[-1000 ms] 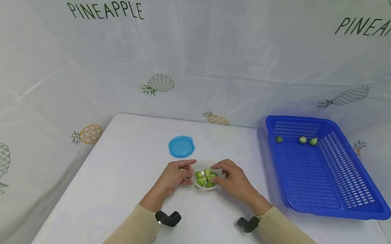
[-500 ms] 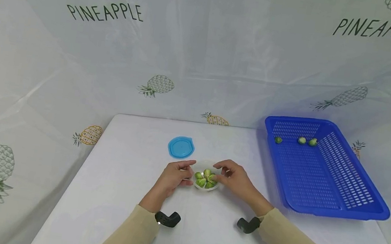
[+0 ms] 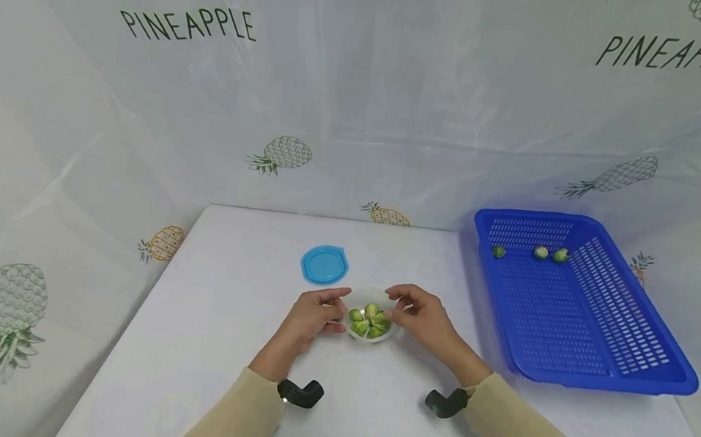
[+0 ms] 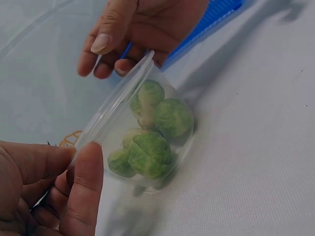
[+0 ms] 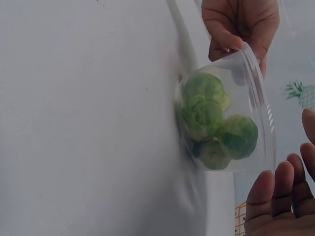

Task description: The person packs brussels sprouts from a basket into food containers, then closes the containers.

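A clear plastic bowl (image 3: 374, 295) stands on the white table with several Brussels sprouts (image 3: 360, 328) inside. At its left side my left hand (image 3: 309, 316) pinches the rim between thumb and fingers, which the left wrist view shows closely. My right hand (image 3: 424, 323) is at the opposite side, its fingers loosely bent and holding nothing. In the right wrist view the fingertips of that right hand (image 5: 280, 201) are spread beside the rim, with a gap between thumb and fingers. Through the bowl's wall the sprouts (image 4: 150, 155) show heaped at the bottom.
A blue round lid (image 3: 324, 264) with a small tab lies just behind the bowl to the left. To the right stands a large blue plastic basket (image 3: 569, 373), with 3 more sprouts (image 3: 542, 252) near its far end. A pineapple-print sheet (image 3: 366, 102) hangs behind the table.
My right hand has drawn back slightly to the right, its fingertips moving off the sprouts to the bowl's edge. The left hand keeps its place on the rim.
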Tool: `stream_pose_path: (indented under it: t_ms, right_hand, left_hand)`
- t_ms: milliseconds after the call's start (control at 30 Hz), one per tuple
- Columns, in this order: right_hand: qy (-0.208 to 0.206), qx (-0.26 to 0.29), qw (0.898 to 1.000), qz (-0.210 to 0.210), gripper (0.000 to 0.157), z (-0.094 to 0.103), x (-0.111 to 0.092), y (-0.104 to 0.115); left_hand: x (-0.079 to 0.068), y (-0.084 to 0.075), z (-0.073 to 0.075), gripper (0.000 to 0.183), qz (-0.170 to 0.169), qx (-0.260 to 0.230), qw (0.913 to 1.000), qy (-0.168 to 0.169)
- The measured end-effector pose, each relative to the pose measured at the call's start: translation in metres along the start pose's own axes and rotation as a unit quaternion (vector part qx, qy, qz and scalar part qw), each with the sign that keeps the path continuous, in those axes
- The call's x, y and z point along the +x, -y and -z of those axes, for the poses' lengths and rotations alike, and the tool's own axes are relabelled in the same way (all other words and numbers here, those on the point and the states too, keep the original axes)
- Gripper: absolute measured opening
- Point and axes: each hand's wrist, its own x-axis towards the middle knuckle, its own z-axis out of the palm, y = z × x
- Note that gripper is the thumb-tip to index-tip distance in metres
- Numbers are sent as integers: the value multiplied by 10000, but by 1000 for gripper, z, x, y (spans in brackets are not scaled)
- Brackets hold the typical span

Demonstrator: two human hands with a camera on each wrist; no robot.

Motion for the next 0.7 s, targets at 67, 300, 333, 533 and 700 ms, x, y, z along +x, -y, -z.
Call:
stream_pose_path:
  t_ms: [67,300,333,533,700]
  right_hand:
    - [2,7,10000,13,38,2,0,1]
    - [-73,-18,9999,68,44,14,-1,6]
    - [-100,-30,9999,70,45,16,-1,7]
    - [-474,-182,9987,84,42,29,-1,20]
    - [-780,-364,9963,-33,41,49,-1,40]
  left_hand:
    - [0,0,0,47,-7,-3,10000,10]
    - [-1,-1,1,46,-26,-29,10000,31]
    - [0,-1,1,46,-26,-34,10000,30]
    - [0,-1,1,48,-6,-39,10000,31]
    - [1,0,1,48,12,-49,10000,14]
